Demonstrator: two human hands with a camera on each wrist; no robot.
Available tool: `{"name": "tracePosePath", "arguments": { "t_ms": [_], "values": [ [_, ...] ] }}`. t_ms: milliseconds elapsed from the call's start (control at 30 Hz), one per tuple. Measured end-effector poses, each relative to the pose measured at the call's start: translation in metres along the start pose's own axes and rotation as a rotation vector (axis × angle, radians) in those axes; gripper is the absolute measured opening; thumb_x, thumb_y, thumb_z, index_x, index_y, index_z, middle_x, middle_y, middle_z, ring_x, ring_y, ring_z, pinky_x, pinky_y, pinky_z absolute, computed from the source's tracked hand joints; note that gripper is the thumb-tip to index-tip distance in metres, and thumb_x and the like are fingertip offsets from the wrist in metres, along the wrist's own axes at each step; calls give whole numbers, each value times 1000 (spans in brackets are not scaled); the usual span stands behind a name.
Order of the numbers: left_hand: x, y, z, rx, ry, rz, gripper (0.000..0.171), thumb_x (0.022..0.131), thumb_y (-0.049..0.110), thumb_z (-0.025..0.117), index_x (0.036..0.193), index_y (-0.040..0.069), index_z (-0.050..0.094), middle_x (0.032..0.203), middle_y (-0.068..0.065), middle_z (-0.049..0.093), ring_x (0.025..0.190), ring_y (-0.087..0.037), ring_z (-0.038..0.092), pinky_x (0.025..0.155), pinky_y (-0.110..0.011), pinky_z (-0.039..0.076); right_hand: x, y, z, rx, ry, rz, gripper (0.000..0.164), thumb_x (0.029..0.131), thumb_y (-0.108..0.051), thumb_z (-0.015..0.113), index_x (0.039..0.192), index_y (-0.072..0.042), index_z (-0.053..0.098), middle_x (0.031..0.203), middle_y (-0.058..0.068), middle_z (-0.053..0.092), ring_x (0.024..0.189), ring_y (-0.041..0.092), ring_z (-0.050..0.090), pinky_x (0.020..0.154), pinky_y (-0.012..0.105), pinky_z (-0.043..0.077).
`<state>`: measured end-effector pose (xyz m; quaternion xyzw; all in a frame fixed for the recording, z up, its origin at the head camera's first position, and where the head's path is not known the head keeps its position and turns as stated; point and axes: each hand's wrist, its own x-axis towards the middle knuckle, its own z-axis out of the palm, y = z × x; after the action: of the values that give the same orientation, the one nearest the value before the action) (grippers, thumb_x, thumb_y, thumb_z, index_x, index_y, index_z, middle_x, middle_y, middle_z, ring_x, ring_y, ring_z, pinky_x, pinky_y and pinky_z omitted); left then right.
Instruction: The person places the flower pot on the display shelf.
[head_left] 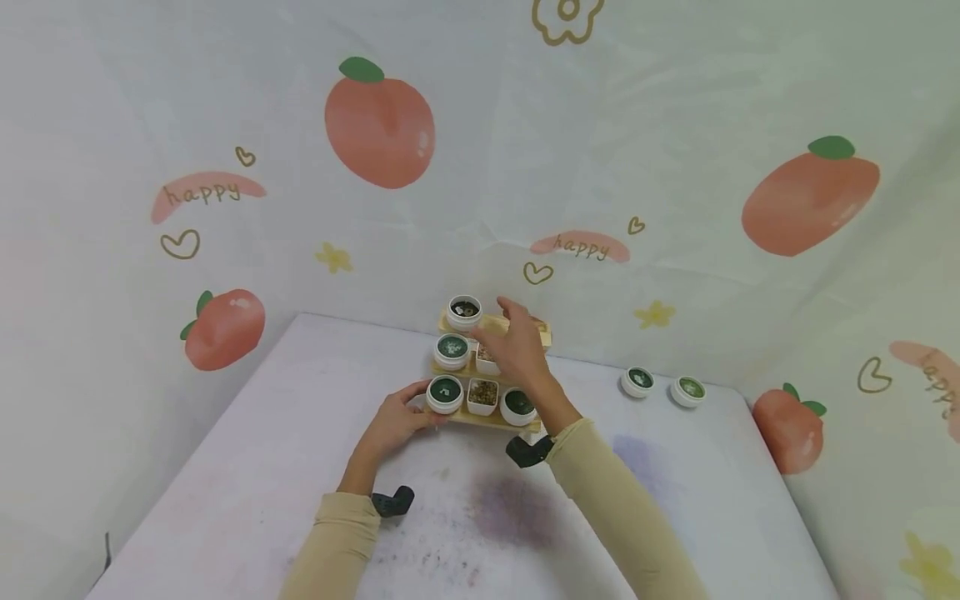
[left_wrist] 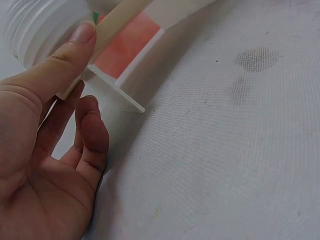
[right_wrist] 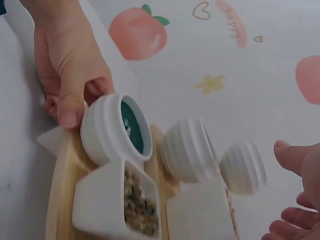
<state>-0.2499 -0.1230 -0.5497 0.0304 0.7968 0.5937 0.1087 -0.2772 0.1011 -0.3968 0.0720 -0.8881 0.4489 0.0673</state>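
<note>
White backdrop printed with peaches, hearts, flowers and "happy", several prints cut off by the frame edge; white table below, smudged, near edge out of view. Wooden stand, three tiers, sits towards the table's back edge, its upper right partly covered by the right hand. Left hand pinches the stand's bottom tier at its left end: left wrist view gives thumb against the top, just beside a white pot cut off by the frame, a finger underneath, other fingers bent. Right hand is over the upper tiers, thumb and fingers spread apart; right wrist view crops it at the right edge. Cannot tell whether it touches the stand. Top tier: dark-filled pot at left, contents hard to make out. Middle tier: green-filled pot at left, square pot beside it, half hidden by the right hand. Bottom tier: left pot, gravel pot with brownish bits, right pot slightly overlapped by the right wrist. Two loose pots stand near each other on the table at right. Tan sleeves run off the bottom edge.
</note>
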Motion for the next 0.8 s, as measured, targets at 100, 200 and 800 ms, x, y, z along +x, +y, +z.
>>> {"name": "tracePosePath", "arguments": {
  "t_ms": [100,200,800],
  "values": [
    [0,1,2,-1,0,-8,83,74,29,92,148,19,53,64,4,61,64,-11,54,66,-28,44,-5,11,-12,-3,13,-2,74,95,-36,73,154,-6,40,156,16,44,144,34,44,115,50,40],
    [0,1,3,-2,-1,-13,84,74,27,92,148,19,53,66,3,63,64,-11,54,66,-28,45,-10,24,-23,-7,33,10,74,96,-36,72,154,-5,39,155,16,45,145,34,44,116,51,39],
    [-2,3,1,35,7,-13,86,75,32,91,149,19,51,68,1,64,67,-11,56,69,-28,45,-36,103,-89,-109,189,135,72,95,-32,73,151,0,42,153,23,43,142,40,43,115,54,39]
  ]
}}
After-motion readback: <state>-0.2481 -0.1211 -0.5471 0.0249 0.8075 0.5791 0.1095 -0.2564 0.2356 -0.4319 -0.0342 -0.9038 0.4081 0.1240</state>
